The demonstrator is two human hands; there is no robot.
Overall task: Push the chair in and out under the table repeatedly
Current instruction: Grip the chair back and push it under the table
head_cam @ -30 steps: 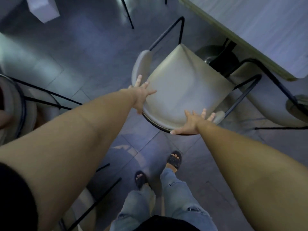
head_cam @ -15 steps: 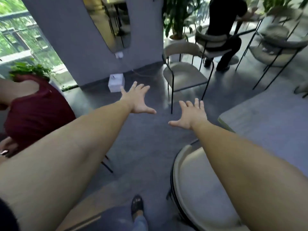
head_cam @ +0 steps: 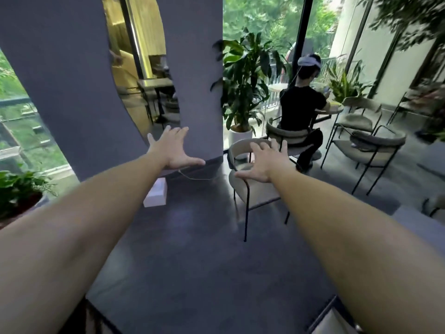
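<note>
Grey floor [head_cam: 192, 249] fills the middle while both bare arms reach forward, the left hand [head_cam: 172, 150] and right hand [head_cam: 265, 162] held in the air with fingers spread and holding nothing, and only a dark chair edge [head_cam: 330, 312] shows at near right.

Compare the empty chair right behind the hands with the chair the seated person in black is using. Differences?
The empty chair stands alone on open floor, seat bare; the occupied chair holds a person in black at a small table. The empty chair looks lighter, cream; the occupied chair's backrest looks greyer. The empty chair sits nearer the camera, partly behind the open right hand. Both share curved backrests and thin black metal legs.
</note>
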